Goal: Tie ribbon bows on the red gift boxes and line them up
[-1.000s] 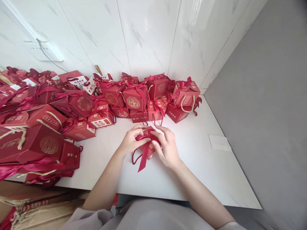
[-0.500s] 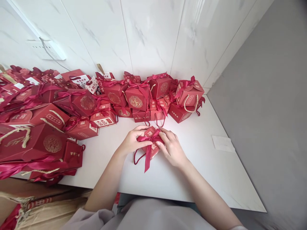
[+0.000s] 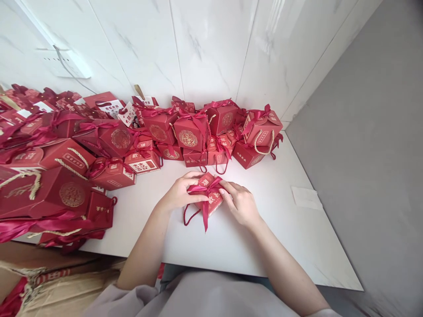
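A small red gift box [image 3: 214, 200] with gold lettering rests on the white tabletop in front of me. Its crimson ribbon [image 3: 205, 213] is tied in a bow across the top, one tail hanging over the near side. A dark red rope handle [image 3: 185, 220] loops out at the box's left. My left hand [image 3: 180, 191] closes around the left side, thumb in front and fingers behind, with a bow loop by its fingertips. Gripping the right side is my right hand [image 3: 242, 203], its thumb and forefinger beside the other bow loop. Its remaining fingertips are partly hidden.
Several similar red gift boxes [image 3: 190, 134] are stacked along the wall, with a larger pile [image 3: 49, 193] at the left. A white paper [image 3: 306, 197] lies by the grey partition [image 3: 363, 145] on the right. An opened cardboard carton [image 3: 72, 290] stands below the table at lower left.
The ribbon's hanging tail has shifted slightly right and looks narrower. My right fingers have drawn in a little along the box's right side. Both hands stay on the box.
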Tool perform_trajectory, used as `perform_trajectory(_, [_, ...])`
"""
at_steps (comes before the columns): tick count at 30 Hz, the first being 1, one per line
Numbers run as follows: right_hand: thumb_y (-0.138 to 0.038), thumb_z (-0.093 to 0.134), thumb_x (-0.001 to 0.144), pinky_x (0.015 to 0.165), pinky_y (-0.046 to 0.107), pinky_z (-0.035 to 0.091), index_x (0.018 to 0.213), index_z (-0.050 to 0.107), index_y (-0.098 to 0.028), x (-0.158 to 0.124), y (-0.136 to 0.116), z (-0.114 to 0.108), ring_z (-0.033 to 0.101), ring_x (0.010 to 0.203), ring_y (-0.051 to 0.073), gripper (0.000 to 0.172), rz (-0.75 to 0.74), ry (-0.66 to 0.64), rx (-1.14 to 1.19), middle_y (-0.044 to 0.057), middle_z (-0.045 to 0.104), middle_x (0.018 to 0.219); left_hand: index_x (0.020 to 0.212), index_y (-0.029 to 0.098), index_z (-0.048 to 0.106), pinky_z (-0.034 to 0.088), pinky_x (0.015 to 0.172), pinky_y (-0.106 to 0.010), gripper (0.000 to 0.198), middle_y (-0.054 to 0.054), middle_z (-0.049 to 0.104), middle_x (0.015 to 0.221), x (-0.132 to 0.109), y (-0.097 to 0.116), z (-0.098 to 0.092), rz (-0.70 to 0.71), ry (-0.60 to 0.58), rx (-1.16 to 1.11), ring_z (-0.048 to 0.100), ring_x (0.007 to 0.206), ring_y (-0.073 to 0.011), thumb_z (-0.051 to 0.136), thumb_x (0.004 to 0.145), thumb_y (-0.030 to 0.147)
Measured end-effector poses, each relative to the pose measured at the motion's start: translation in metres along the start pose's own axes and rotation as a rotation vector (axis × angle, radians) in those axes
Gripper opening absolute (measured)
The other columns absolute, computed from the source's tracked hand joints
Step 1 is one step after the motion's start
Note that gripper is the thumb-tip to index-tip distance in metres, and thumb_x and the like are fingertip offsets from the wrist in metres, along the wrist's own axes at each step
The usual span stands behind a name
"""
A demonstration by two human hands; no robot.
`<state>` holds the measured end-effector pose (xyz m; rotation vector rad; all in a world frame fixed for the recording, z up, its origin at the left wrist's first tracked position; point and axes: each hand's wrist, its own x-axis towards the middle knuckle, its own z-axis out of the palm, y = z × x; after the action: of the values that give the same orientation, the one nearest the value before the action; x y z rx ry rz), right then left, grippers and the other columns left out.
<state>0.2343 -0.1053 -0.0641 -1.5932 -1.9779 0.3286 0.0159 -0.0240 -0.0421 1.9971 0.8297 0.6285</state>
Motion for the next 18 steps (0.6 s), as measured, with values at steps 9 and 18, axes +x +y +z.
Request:
perform_trajectory(9, [-0.037, 0.035, 0.105, 0.088, 0.036, 0.054, 0.134, 0.054, -0.023, 0.000, 0.005, 0.000, 0.067, 0.103, 0.023, 0.037, -0.040, -0.010, 0.114, 0.007, 0.068, 0.121, 0.103, 0.024, 0.074, 0.043, 0.110, -0.042, 0.035, -0.008, 0.058, 0.131, -0.001, -0.001, -0.002, -0.007, 0.006, 0.033, 0.053, 0.127, -0.0273, 0.079, 0.074, 0.043])
perform_trajectory(18, [-0.031, 0.045, 0.102, 0.093, 0.037, 0.054, 0.120, 0.063, -0.024, -0.001, 0.013, -0.001, 0.065, 0.108, 0.021, 0.026, -0.183, 0.157, 0.158, 0.007, 0.068, 0.119, 0.107, 0.021, 0.056, 0.041, 0.107, -0.040, 0.036, -0.012, 0.050, 0.143, -0.001, 0.004, 0.013, 0.012, 0.181, -0.241, 0.052, 0.129, -0.0273, 0.070, 0.081, 0.041])
